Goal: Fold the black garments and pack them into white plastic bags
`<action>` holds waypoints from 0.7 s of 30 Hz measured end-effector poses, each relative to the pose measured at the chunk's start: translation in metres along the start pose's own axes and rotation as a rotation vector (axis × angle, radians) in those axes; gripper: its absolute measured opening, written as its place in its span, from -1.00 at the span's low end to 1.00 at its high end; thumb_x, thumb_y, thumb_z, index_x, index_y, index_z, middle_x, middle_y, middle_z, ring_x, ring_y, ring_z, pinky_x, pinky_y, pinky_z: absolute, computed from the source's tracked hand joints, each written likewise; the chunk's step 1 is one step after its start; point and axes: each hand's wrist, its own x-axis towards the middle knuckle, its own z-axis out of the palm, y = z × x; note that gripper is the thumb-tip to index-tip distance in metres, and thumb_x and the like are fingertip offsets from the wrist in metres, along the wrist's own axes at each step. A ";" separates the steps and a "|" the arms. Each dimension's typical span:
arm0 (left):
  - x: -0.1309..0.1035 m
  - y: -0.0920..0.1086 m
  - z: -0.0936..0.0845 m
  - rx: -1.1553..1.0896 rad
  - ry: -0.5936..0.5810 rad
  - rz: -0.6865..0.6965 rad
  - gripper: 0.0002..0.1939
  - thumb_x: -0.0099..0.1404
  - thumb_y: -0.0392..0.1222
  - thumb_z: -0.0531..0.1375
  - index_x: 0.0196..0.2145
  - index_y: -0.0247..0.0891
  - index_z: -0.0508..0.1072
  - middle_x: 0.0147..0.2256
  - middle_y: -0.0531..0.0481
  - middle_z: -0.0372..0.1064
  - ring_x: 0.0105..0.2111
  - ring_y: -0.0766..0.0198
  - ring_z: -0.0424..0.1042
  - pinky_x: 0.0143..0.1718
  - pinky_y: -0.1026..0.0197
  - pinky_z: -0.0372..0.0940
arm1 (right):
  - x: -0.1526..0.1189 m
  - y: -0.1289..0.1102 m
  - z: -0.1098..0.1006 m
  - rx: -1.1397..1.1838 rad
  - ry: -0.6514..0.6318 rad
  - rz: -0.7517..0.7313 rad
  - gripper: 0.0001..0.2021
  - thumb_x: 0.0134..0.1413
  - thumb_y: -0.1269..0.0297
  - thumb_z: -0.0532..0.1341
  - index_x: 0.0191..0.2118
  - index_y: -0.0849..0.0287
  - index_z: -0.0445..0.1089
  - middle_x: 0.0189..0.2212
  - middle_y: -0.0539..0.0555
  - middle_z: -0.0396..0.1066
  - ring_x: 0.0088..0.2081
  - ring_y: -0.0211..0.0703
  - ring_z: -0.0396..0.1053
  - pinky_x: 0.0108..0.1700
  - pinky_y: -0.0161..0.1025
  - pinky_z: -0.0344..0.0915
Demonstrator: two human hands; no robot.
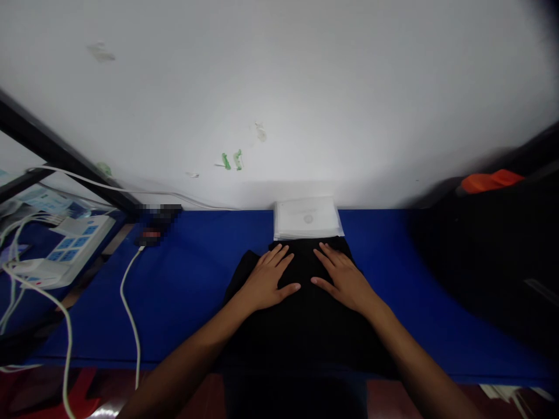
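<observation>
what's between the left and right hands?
Just a strip of the black cloth; the left hand and right hand lie spread on it, apart. Shows in the head view.

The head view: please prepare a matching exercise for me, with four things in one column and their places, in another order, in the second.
Things:
1. black cloth
2. white stack
3. power strip
4. orange item

Places:
A. far right of the picture
B. between the cloth and the wall
C. far left of the picture
D. under the left hand and the right hand

Right pairs: 1-D, 2-B, 3-C, 4-A.
</observation>
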 end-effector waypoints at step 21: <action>0.000 0.000 0.000 0.003 -0.010 -0.007 -0.21 0.36 0.32 0.03 0.36 -0.19 0.05 0.40 -0.14 -0.18 0.40 -0.01 -0.23 0.35 -0.16 -0.14 | -0.001 0.002 0.003 0.006 0.027 -0.013 -0.28 0.28 -0.15 0.04 0.40 0.14 -0.02 0.38 0.26 -0.02 0.37 0.17 -0.03 0.31 0.16 0.08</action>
